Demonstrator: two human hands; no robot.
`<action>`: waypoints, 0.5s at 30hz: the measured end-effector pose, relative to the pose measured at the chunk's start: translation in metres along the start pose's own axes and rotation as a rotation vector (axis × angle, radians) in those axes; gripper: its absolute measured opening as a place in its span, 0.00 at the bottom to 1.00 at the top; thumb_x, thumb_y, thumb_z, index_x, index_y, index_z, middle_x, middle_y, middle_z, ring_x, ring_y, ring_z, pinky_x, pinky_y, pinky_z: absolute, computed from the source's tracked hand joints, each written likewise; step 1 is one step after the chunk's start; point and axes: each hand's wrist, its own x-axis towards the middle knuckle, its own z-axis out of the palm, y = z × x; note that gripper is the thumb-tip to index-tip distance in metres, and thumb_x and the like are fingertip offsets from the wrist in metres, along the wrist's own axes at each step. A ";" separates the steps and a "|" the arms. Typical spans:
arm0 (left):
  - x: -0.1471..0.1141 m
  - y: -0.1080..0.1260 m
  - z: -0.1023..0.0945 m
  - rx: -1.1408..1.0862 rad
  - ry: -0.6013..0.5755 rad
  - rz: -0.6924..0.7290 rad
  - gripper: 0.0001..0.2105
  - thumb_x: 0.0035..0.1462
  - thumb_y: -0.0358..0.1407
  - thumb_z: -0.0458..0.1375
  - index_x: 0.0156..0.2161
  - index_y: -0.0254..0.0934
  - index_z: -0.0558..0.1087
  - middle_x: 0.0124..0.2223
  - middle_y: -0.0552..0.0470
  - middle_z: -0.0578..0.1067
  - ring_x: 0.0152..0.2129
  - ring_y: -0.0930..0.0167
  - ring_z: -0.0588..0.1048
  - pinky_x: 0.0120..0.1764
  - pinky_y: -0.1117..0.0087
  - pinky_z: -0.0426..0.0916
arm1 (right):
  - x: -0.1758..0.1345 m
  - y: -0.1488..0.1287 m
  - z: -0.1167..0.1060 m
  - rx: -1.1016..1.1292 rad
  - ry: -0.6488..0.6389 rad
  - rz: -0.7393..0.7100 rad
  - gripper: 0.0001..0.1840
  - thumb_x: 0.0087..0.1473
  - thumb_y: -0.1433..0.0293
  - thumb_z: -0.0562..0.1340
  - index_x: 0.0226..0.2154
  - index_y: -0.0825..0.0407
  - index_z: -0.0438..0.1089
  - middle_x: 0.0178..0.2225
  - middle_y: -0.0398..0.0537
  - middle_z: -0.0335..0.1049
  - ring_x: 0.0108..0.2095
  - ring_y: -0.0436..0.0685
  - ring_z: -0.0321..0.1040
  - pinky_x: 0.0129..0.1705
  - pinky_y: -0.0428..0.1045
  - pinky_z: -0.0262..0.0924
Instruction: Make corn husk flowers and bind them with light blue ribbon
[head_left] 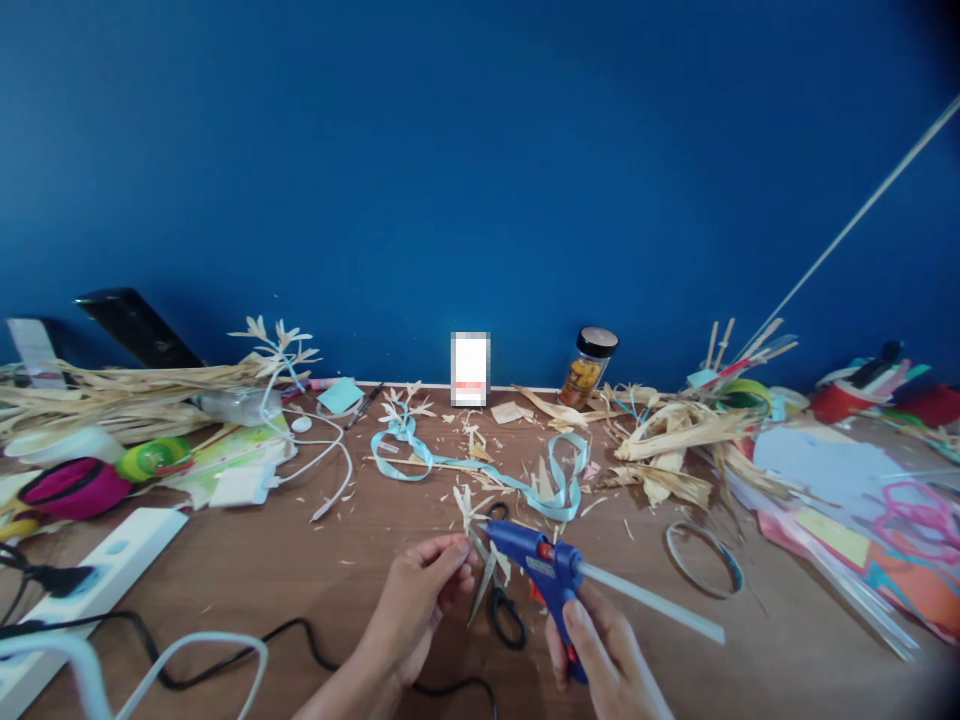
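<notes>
Two hands: left hand (420, 592) pinches the pale husk flower (466, 506) low down; right hand (609, 652) grips the blue glue gun (525, 552) by its handle.
Flower: between the hands, just beside the nozzle (489, 530); contact is unclear.
Gluing: apparently the step in hand, nozzle aimed at the flower.
Next move: likely calls for a steady tip, skin clear of heat.
In the way: scissors (509, 620) beneath; black cord (174, 686) nearby.
Tabletop (300, 550): light-blue ribbon (480, 472), dried husks (667, 438), jar (585, 376).
</notes>
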 end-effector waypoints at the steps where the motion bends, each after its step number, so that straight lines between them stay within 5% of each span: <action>1: 0.001 0.000 0.000 -0.010 0.008 -0.002 0.09 0.39 0.36 0.65 0.25 0.32 0.75 0.23 0.53 0.71 0.17 0.80 0.67 0.22 0.82 0.63 | 0.000 0.000 0.000 0.010 0.011 -0.001 0.24 0.53 0.51 0.49 0.22 0.52 0.60 0.16 0.41 0.57 0.18 0.49 0.54 0.22 0.45 0.55; 7: 0.004 -0.003 -0.001 -0.034 0.022 -0.024 0.11 0.37 0.37 0.66 0.27 0.32 0.76 0.24 0.53 0.71 0.18 0.80 0.67 0.23 0.80 0.65 | 0.000 0.007 0.001 0.028 -0.004 -0.019 0.25 0.53 0.51 0.50 0.38 0.56 0.63 0.17 0.40 0.58 0.18 0.49 0.55 0.22 0.45 0.56; 15: 0.003 -0.003 0.001 0.005 0.035 0.022 0.11 0.37 0.39 0.65 0.23 0.31 0.73 0.21 0.54 0.70 0.16 0.80 0.65 0.20 0.80 0.61 | -0.001 0.009 0.003 0.038 -0.022 -0.051 0.24 0.54 0.54 0.49 0.40 0.57 0.62 0.17 0.40 0.58 0.18 0.49 0.54 0.22 0.45 0.56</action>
